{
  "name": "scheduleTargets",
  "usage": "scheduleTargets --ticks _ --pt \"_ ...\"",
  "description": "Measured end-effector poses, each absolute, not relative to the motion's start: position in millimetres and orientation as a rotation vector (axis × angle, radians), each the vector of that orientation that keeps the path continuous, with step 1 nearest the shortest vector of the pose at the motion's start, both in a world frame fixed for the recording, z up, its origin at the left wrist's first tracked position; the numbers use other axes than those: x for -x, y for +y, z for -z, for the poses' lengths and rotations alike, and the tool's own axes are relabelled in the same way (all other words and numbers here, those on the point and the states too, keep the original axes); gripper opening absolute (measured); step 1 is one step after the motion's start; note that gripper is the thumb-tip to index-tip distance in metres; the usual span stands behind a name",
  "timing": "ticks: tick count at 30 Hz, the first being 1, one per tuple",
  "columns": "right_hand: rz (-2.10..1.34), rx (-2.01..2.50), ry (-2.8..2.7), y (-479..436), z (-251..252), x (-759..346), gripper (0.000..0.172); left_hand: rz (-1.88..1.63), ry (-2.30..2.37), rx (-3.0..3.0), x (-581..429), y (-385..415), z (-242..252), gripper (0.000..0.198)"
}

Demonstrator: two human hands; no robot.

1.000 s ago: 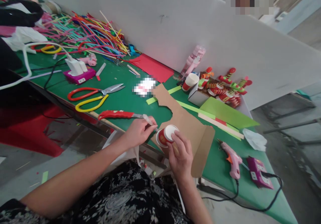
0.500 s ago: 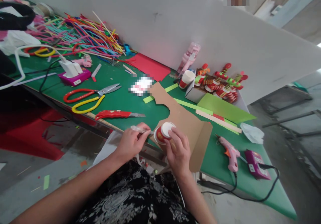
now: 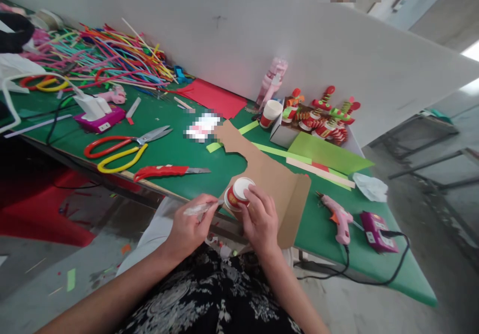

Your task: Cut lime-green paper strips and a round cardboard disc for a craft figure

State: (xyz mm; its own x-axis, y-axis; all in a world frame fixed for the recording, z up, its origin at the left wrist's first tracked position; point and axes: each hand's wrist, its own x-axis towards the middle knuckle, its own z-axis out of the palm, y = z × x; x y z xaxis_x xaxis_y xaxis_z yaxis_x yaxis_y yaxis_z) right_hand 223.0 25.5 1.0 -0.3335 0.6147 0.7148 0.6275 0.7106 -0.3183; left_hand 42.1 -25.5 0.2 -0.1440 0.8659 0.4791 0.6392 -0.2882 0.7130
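Note:
My right hand (image 3: 260,217) grips a small red-and-white paper cup (image 3: 236,194) by its side. The cup is tilted, its white base facing up and its rim toward the lower left. In my left hand (image 3: 192,224), thumb and fingers pinch a slim, translucent, plastic-looking thing (image 3: 200,208). Its narrow tip is close to the cup's rim; whether they touch I cannot tell. Under the cup, a cut piece of brown cardboard (image 3: 271,172) lies on the green table (image 3: 179,149), overhanging the near edge.
Left of the cardboard are a red-handled knife (image 3: 168,171) and scissors (image 3: 127,149). A pink glue gun (image 3: 339,217) and a purple power socket (image 3: 377,232) with a cord lie at right. Behind stand another paper cup (image 3: 271,113) and a box (image 3: 280,133) of decorated cups.
The view has shifted slightly, so the table things sit farther left. In my left hand the translucent thing now lies more across the fingers. My right hand keeps its hold on the cup.

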Motion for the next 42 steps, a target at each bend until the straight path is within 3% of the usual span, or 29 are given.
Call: scheduleTargets --ticks 42 --pt "0.005 0.947 -2.020 25.8 1.6 -223.5 0.028 -1.520 1.465 -2.116 -67.2 -49.3 -0.6 0.017"
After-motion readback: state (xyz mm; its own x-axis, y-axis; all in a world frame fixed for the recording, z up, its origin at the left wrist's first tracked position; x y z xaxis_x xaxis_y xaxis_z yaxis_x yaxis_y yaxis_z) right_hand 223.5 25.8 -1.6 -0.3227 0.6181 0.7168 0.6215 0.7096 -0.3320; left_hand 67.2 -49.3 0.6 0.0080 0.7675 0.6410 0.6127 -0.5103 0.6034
